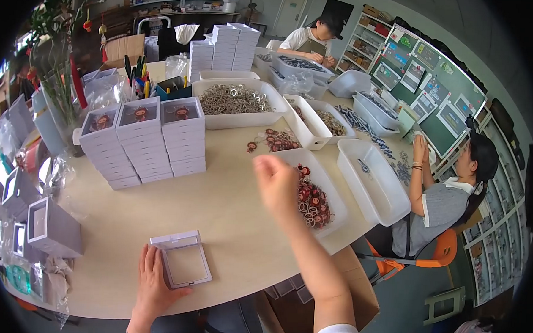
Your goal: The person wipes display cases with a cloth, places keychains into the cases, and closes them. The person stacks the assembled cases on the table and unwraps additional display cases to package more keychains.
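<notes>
My left hand [157, 284] holds a small white box [205, 271] at its left side and near corner, fingers along the side and thumb at the front. The box lies on the table with a raised strip along its far edge; no keychain shows in it. My right hand [273, 181] is raised above the table, fingers curled together; whatever they hold, if anything, is hidden. Beneath and beside it stands a white bin of red-brown figure keychains [315, 207] with metal rings. More such keychains [279, 141] lie loose on the table behind the hand.
Stacked boxes with keychains under clear lids [143, 140] stand at the left. A bin of metal rings [236, 100] is behind, and a long white bin [390, 201] stands right. Co-workers sit at the right [443, 204] and far side [310, 43]. An open carton [356, 289] is below the edge.
</notes>
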### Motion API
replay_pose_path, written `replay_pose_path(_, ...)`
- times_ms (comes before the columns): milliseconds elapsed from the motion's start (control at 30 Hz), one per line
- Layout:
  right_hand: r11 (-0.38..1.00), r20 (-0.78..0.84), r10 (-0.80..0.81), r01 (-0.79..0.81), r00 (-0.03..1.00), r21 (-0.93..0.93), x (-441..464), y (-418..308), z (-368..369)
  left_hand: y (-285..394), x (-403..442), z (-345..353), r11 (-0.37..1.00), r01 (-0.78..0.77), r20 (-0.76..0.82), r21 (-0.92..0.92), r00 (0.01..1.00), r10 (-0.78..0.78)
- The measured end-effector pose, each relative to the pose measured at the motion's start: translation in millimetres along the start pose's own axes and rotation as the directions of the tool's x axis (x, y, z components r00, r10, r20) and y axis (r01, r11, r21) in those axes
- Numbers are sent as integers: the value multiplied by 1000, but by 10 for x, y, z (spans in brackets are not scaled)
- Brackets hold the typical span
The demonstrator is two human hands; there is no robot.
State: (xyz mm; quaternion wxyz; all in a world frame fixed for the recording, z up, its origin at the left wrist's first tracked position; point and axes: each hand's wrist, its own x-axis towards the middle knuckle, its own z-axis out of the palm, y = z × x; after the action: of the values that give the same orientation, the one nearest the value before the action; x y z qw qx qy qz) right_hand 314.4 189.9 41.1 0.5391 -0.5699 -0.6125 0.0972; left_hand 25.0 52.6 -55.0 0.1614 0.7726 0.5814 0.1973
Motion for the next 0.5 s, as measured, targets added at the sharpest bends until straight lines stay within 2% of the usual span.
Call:
replay_pose_path(33,974,-64,2,-16,998,-227,244,403,-135,-6,-8,-3,999,-3,-11,-32,1000,2)
replay_pose_path(67,942,-106,50,-82,993,-324,415,733,-246,-15,-12,-2,998,-5,-25,-63,1000,4)
replay_pose_path(100,851,-58,100,-116,993,-512,539,1066,-333,-31,-14,6,995,-23,-47,-95,999,18)
replay_pose_path(133,801,-32,214,-194,976,-567,600,1365,-356,-52,-21,14,991,-40,-69,-124,997,32)
replay_pose_path(233,792,44,362,-282,931,-541,579,1675,-258,-64,-55,-9,980,-61,-97,-192,994,43)
replay_pose_path(333,772,82,428,-318,900,-550,530,1652,-174,-90,-121,-69,976,-50,-104,-212,994,29)
replay_pose_path(500,808,109,373,-265,921,-525,544,1846,-192,-154,-262,-161,970,-31,-127,-241,992,1)
